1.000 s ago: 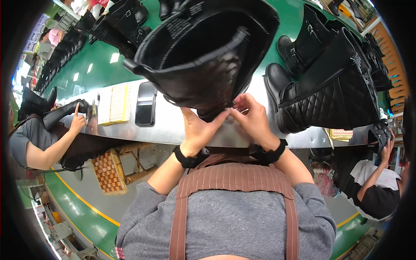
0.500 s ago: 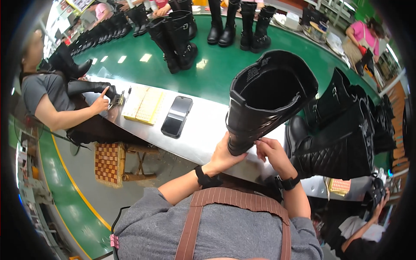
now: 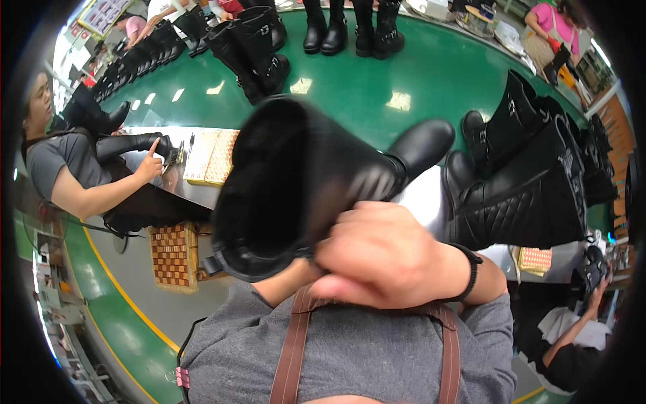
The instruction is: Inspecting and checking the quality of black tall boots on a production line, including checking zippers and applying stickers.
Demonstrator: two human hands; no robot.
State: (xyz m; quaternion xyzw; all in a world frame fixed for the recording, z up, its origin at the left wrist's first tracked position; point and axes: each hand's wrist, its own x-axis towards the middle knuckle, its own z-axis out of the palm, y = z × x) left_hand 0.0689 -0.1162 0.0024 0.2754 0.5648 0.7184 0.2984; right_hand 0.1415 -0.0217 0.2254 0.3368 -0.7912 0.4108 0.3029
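Observation:
A tall black boot (image 3: 350, 158) is tipped over in front of me, its wide shaft opening toward me at the left and its rounded toe pointing up to the right. My right hand (image 3: 383, 259) is closed against the near side of the shaft, slightly blurred. What its fingers pinch is hidden. My left forearm (image 3: 288, 283) runs behind the boot, and my left hand is out of sight there.
Several black boots (image 3: 518, 195) stand on the right of the metal bench (image 3: 424, 195). Yellow-edged paper pads (image 3: 212, 158) lie at the left, near a seated co-worker (image 3: 67, 161) holding a boot. More boots (image 3: 249, 54) stand on the green table (image 3: 336, 87). A woven stool (image 3: 173, 259) is below.
The boot has swung from upright to tipped over, its opening now lower and to the left. My right hand has moved up the shaft toward me. The phone is now hidden behind the boot.

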